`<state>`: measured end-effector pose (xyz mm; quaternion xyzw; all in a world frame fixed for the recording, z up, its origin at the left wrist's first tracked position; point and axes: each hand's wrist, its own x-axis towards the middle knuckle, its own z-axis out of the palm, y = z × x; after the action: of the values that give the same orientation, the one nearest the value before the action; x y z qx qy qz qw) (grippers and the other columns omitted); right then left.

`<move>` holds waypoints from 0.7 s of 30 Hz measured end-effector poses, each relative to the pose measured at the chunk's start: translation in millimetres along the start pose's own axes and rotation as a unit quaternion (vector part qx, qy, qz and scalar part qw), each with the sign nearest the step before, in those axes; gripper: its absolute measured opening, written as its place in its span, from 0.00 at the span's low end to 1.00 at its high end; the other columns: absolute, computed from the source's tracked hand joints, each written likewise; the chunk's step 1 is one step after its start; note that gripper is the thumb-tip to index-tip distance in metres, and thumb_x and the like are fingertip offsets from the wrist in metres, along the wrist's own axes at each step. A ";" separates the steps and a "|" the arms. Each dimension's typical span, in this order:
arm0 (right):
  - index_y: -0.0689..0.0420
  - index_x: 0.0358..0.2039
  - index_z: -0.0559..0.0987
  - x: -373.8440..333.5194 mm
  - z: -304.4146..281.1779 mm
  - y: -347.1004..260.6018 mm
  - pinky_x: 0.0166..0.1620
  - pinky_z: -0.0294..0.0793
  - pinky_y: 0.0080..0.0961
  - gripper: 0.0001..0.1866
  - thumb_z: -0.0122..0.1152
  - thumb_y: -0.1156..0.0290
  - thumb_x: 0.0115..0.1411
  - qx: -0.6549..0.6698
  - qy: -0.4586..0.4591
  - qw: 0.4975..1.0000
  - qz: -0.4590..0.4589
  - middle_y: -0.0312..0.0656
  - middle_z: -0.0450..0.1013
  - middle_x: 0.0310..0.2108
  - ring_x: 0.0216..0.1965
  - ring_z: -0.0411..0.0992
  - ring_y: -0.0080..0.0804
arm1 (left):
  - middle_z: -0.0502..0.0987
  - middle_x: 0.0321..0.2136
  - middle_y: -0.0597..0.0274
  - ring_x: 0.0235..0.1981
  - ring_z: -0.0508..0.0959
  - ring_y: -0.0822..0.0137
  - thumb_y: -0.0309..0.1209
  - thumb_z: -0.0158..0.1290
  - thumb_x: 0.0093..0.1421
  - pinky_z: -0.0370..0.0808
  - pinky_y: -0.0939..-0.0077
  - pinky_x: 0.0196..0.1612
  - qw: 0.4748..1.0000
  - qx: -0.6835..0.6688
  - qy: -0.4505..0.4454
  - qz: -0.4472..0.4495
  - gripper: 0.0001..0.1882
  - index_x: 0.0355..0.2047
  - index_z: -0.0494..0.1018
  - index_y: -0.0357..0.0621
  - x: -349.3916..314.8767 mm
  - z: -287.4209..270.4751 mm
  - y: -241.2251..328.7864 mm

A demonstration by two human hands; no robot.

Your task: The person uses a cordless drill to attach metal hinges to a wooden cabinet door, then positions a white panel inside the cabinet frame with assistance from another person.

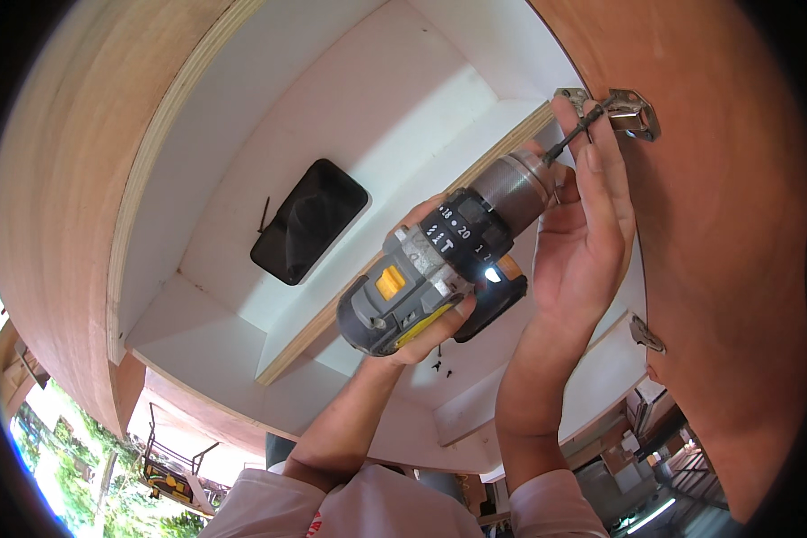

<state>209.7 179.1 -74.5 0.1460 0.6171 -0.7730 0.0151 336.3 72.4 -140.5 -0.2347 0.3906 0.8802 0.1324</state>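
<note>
My left hand is wrapped round the handle of a grey and black cordless drill with yellow parts. Its small work light glows, and the chuck points up and to the right. A long dark driver bit runs from the chuck to a metal cabinet hinge on the wooden door panel. Around the bit, close to its tip, the fingers of my right hand are closed. The bit's very tip and any screw there are too small to make out.
A black smartphone lies inside the white cabinet, with a dark screw beside it. A plywood-edged divider runs behind the drill. Lower on the door side sits a second hinge. Several small dark screws lie below the drill.
</note>
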 end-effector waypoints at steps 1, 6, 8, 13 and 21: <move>0.69 0.64 0.69 -0.4 -0.4 0.0 0.42 0.83 0.28 0.25 0.56 0.70 0.71 0.006 -0.002 1.000 0.003 0.53 0.73 0.60 0.43 0.81 0.37 | 0.74 0.53 0.54 0.46 0.81 0.64 0.19 0.60 0.47 0.80 0.68 0.50 1.000 0.002 -0.004 0.002 0.47 0.69 0.55 0.39 0.1 -0.2 0.4; 0.67 0.62 0.71 -4.6 -14.5 6.0 0.46 0.81 0.27 0.23 0.56 0.68 0.71 -0.018 0.022 1.000 0.006 0.49 0.75 0.55 0.46 0.80 0.35 | 0.74 0.52 0.52 0.44 0.82 0.65 0.19 0.59 0.47 0.81 0.69 0.48 0.998 -0.033 0.021 -0.040 0.46 0.68 0.55 0.38 -4.9 2.7 2.9; 0.64 0.58 0.73 -5.4 -23.1 13.5 0.48 0.80 0.28 0.19 0.56 0.67 0.72 -0.022 0.030 0.999 0.012 0.47 0.77 0.52 0.46 0.79 0.34 | 0.75 0.51 0.53 0.43 0.82 0.65 0.19 0.59 0.47 0.81 0.69 0.47 0.998 -0.033 0.035 -0.049 0.46 0.68 0.55 0.37 -5.4 3.2 3.3; 0.57 0.46 0.76 -4.5 -32.3 40.4 0.54 0.74 0.34 0.11 0.55 0.63 0.73 -0.061 0.120 0.986 0.096 0.41 0.78 0.43 0.43 0.76 0.29 | 0.76 0.48 0.53 0.41 0.82 0.66 0.19 0.57 0.47 0.81 0.70 0.45 0.999 0.033 0.032 -0.027 0.45 0.68 0.56 0.36 -0.7 4.1 4.6; 0.59 0.50 0.73 13.3 -39.2 60.7 0.48 0.77 0.29 0.17 0.57 0.58 0.72 -0.078 0.052 0.987 0.132 0.40 0.73 0.43 0.43 0.74 0.28 | 0.76 0.46 0.54 0.39 0.82 0.68 0.20 0.57 0.48 0.80 0.72 0.43 0.998 0.007 -0.002 -0.056 0.44 0.67 0.56 0.35 4.5 1.8 14.0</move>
<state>217.5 204.3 -143.1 0.2649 0.6508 -0.7050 0.0962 326.0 64.7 -133.0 -0.2535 0.3825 0.8693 0.1837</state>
